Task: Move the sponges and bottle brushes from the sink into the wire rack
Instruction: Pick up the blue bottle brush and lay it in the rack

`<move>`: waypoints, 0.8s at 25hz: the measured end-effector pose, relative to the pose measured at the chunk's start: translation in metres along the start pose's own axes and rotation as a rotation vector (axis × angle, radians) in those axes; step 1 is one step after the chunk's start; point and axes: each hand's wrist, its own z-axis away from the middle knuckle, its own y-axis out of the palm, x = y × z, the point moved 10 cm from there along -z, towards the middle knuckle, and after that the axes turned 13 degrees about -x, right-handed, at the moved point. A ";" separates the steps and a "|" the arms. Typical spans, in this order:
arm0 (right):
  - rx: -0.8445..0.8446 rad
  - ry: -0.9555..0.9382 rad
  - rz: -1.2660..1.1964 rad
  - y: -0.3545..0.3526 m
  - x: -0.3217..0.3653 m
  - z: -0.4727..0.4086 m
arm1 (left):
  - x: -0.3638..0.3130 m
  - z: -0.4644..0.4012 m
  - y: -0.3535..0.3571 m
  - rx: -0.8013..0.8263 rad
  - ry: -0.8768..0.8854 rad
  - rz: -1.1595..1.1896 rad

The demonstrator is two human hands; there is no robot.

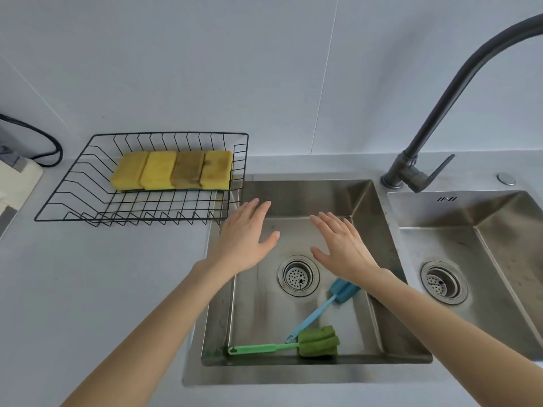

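Note:
Several yellow sponges lie side by side at the back of the black wire rack on the counter left of the sink. In the left sink basin a green bottle brush lies along the near wall. A blue bottle brush lies beside it, its foam head partly hidden under my right wrist. My left hand hovers over the basin's left rim, fingers straight, holding nothing. My right hand hovers above the drain, fingers spread and empty.
A dark faucet stands behind the divider between the two basins and arches off to the right. The right basin has its own drain. A black cable and a pale object sit at the far left of the counter.

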 end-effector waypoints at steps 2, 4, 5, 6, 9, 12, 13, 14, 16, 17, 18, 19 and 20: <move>0.030 0.005 0.019 0.006 -0.014 0.008 | -0.008 0.002 0.013 0.007 -0.004 0.011; 0.060 0.017 0.029 0.013 -0.026 0.014 | -0.014 0.005 0.026 0.016 0.006 0.019; 0.074 0.024 0.032 0.016 -0.032 0.017 | -0.017 0.006 0.034 0.028 0.011 0.027; 0.089 0.030 0.034 0.020 -0.038 0.020 | -0.019 0.008 0.043 0.050 0.011 0.038; 0.137 0.036 0.035 0.032 -0.052 0.027 | -0.021 0.013 0.070 0.128 -0.014 0.057; 0.199 0.046 0.020 0.048 -0.063 0.034 | -0.020 0.016 0.097 0.196 -0.048 0.055; 0.216 0.050 0.016 0.053 -0.066 0.035 | -0.020 0.017 0.105 0.215 -0.060 0.061; 0.234 0.051 0.014 0.059 -0.069 0.037 | -0.020 0.018 0.114 0.236 -0.071 0.071; 0.273 0.052 0.017 0.073 -0.075 0.039 | -0.018 0.022 0.133 0.284 -0.091 0.087; 0.294 0.054 0.025 0.080 -0.079 0.040 | -0.017 0.024 0.143 0.313 -0.101 0.090; 0.314 0.056 0.037 0.086 -0.082 0.042 | -0.015 0.027 0.153 0.342 -0.113 0.091; 0.336 0.055 0.052 0.092 -0.086 0.044 | -0.013 0.030 0.163 0.370 -0.126 0.093; 0.359 0.052 0.065 0.099 -0.089 0.045 | -0.011 0.033 0.173 0.394 -0.138 0.094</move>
